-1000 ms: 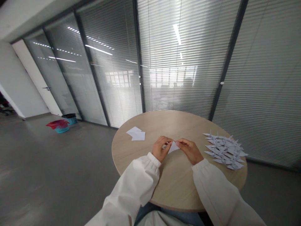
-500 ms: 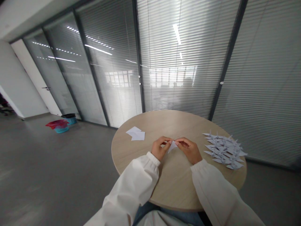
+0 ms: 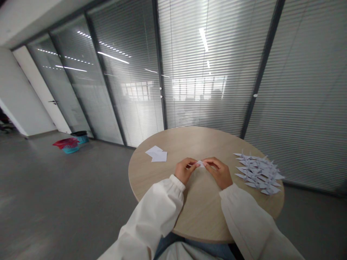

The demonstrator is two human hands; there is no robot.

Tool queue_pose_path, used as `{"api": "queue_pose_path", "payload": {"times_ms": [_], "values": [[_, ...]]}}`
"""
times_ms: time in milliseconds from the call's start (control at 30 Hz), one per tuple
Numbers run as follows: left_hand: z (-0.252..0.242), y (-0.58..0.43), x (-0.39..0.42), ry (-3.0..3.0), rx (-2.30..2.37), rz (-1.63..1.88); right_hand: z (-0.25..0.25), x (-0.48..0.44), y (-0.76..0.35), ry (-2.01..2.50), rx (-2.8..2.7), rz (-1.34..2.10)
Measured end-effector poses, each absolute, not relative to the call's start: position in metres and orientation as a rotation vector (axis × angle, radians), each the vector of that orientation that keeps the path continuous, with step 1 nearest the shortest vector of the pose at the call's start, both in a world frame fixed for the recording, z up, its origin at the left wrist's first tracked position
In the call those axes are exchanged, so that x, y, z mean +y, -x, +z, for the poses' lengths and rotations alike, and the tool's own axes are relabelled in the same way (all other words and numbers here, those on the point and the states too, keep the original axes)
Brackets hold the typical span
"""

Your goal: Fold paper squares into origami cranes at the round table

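Observation:
A small folded white paper point(image 3: 201, 163) sits between my two hands just above the round wooden table point(image 3: 195, 213). My left hand point(image 3: 184, 170) pinches its left side with curled fingers. My right hand point(image 3: 218, 171) pinches the right side, thumb and fingers pressed together. Most of the paper is hidden by my fingers; only a small white tip shows. White sleeves cover both forearms.
Several folded white paper cranes point(image 3: 257, 172) lie in a heap at the table's right. Flat white paper sheets point(image 3: 157, 154) lie at the left of the table. Glass walls with blinds stand behind. A red and blue bin point(image 3: 69, 145) is on the floor far left.
The paper showed as a larger white triangle before; now my hands have closed in and only a small tip shows. Both hands have shifted slightly upward.

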State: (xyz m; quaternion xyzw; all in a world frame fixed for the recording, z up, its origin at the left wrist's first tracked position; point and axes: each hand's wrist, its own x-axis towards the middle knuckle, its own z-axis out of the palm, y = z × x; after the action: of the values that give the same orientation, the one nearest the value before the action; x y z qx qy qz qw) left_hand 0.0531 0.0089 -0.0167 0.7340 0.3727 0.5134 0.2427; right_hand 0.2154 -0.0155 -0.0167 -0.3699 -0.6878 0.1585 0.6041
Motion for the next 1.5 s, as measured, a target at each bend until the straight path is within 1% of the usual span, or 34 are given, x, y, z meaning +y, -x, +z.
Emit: {"api": "queue_pose_path", "payload": {"times_ms": [233,733,1000,1200,1500], "values": [[-0.014,-0.0522,0.0062,-2.142,0.964,1.433,-0.0128,-0.0174,-0.2145,0.823,-1.677,0.267],[-0.0137,-0.0525,0.0065,-2.244,0.924,1.445,-0.0139,-0.0176,-0.2168,0.816,-1.643,0.273],[-0.0142,-0.0528,0.0058,-2.274,0.974,1.363,-0.012,-0.019,-0.2176,0.861,-1.611,0.308],[-0.0149,-0.0534,0.0058,-2.085,1.014,1.476,-0.0132,-0.017,-0.2202,0.95,-1.413,0.421],[-0.0104,-0.0524,0.003,-2.018,0.984,1.589,-0.0165,-0.0141,-0.2208,0.937,-1.41,0.462]]}}
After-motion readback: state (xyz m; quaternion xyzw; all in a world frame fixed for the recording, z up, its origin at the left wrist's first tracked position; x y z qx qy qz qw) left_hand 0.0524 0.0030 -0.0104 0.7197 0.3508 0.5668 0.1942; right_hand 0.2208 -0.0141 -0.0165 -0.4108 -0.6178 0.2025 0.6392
